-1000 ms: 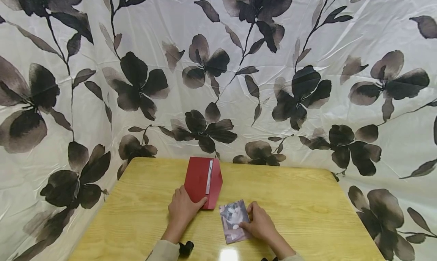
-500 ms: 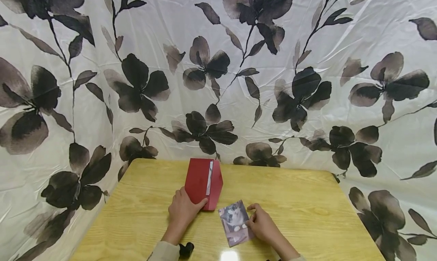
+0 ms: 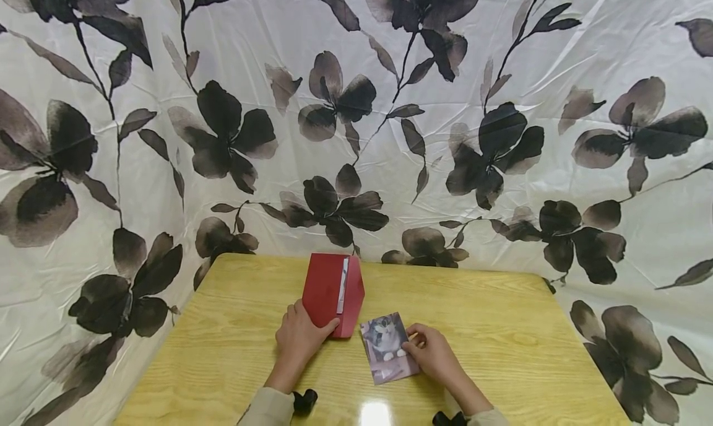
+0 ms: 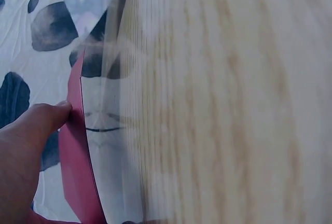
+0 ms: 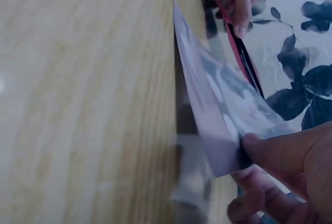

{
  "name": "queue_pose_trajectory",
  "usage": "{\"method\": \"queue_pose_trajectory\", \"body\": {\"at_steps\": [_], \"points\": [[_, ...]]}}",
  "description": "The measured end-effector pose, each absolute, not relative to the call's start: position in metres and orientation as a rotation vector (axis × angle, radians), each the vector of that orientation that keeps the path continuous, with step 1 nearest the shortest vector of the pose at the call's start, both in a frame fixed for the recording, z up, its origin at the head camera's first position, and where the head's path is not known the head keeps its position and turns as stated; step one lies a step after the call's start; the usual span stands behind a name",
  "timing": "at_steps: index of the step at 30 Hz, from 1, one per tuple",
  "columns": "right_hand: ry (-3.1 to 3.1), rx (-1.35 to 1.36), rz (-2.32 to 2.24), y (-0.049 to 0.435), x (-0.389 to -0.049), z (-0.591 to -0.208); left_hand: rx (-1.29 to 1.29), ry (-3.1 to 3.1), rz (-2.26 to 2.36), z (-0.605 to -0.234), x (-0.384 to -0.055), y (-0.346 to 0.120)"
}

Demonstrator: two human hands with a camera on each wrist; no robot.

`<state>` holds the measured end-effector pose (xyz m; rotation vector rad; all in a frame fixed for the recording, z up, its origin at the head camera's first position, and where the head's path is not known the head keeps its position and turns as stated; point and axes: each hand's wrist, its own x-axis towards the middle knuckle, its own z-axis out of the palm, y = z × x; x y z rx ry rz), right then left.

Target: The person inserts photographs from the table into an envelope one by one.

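At the middle of the table in the head view, my left hand (image 3: 299, 338) grips the lower left of a red paper envelope (image 3: 323, 290), thumb on top. A strip of a white insert (image 3: 342, 290) shows at the envelope's mouth, its pointed flap folded out to the right. My right hand (image 3: 434, 355) pinches the right edge of a photo print of a cat (image 3: 390, 350) between thumb and fingers. In the right wrist view the photo (image 5: 207, 120) stands tilted up. The left wrist view shows the thumb (image 4: 52, 115) pressed on the envelope (image 4: 80, 167).
The wooden-grain table (image 3: 501, 327) runs back to a white cloth (image 3: 412, 184) with a dark flower print, which hangs behind and at the sides. Black wrist mounts (image 3: 304, 402) sit at both sleeves near the front edge.
The photo and my right hand have moved slightly away from the body and to the right. My right finger and thumb have shifted their hold on its edge. The left hand stays on the envelope.
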<state>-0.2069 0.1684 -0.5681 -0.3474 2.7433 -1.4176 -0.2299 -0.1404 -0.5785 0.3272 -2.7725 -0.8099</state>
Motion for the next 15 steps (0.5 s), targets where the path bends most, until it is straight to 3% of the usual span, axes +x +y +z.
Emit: {"method": "queue_pose_trajectory", "body": {"at_steps": [15], "points": [[2.615,-0.140,-1.928,0.159,-0.238,-0.561,0.348,-2.772,-0.810,-0.576,-0.229,-0.139]]}}
